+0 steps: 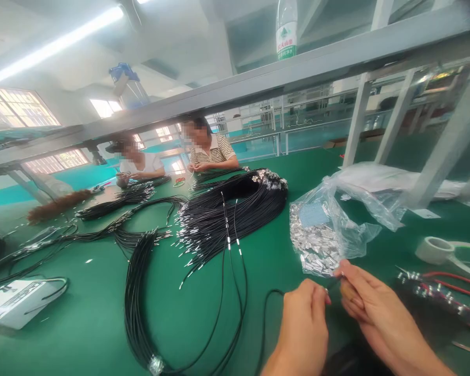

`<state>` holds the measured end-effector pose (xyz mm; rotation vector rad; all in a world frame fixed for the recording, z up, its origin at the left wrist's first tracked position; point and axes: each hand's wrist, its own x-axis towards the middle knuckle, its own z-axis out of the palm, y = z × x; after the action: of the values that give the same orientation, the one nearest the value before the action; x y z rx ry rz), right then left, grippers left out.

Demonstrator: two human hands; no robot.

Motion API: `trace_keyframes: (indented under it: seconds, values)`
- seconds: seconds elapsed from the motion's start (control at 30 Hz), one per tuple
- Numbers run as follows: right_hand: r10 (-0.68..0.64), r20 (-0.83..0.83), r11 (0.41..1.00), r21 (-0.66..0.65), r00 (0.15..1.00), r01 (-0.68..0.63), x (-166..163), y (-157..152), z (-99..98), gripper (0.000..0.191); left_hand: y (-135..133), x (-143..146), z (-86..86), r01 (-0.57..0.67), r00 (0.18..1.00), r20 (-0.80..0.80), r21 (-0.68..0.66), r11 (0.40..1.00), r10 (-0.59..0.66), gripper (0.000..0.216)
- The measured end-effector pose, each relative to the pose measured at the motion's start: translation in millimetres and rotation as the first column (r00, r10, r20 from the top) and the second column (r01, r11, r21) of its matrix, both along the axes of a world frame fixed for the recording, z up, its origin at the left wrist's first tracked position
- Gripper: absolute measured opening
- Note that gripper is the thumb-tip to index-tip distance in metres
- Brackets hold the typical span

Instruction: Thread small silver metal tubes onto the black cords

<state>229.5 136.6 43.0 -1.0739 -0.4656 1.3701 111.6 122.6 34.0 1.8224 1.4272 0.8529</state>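
My left hand [304, 321] is closed in a pinch around a thin black cable [267, 308], which loops away to the left over the green table. Close beside it, my right hand [370, 303] pinches thumb against forefinger at the cable's end; what sits between those fingertips is too small and covered to make out. Just beyond my fingers lies a clear plastic bag [317, 243] full of small silvery metal pieces. Left of my hands, a few black cables with silver sleeves [229, 243] stretch across the table.
A large bundle of black cables [238, 209] fills the table's middle, with another bundle [135, 297] nearer left. Right are a tape roll [434, 250] and red wires with metal clips [450, 297]. A grey metal frame [219, 91] crosses overhead. Two people [211, 149] work opposite.
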Motion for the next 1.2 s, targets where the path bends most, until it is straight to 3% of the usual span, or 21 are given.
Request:
trace_keyframes:
  seconds: [0.1, 0.17, 0.33, 0.57, 0.83, 1.03, 1.2]
  values:
    - [-0.008, -0.038, 1.000, -0.030, 0.999, 0.006, 3, 3, 0.7, 0.060, 0, 4, -0.8, 0.007, 0.970, -0.242, 0.132, 0.991, 0.025, 0.026]
    - [-0.017, -0.061, 0.999, -0.046, 0.998, 0.014, 5, 4, 1.4, 0.059, -1, 3, -0.4, 0.014, 0.958, -0.286, 0.158, 0.987, 0.032, 0.027]
    - [-0.072, -0.090, 0.997, -0.018, 0.993, 0.071, 9, 4, 4.8, 0.061, -2, -7, 1.6, 0.050, 0.989, -0.143, 0.152, 0.987, -0.028, 0.032]
    - [-0.142, -0.081, 0.990, -0.002, 0.987, 0.142, 13, 4, 7.6, 0.058, 2, -4, -15.1, -0.021, 0.999, -0.029, 0.237, 0.971, 0.028, 0.034]
    - [-0.136, -0.108, 0.991, -0.024, 0.985, 0.134, 15, 4, 9.7, 0.060, 0, -3, -10.8, -0.002, 1.000, 0.000, 0.215, 0.977, 0.002, 0.034]
    - [-0.082, -0.010, 0.997, 0.008, 0.997, 0.083, 12, 3, 4.9, 0.060, -1, -2, -11.4, 0.001, 1.000, -0.024, 0.233, 0.972, 0.005, 0.034]
    - [-0.181, 0.238, 0.980, 0.126, 0.954, 0.154, 14, 1, -0.9, 0.054, -1, -4, -6.1, 0.006, 0.999, -0.048, 0.194, 0.981, 0.003, 0.034]
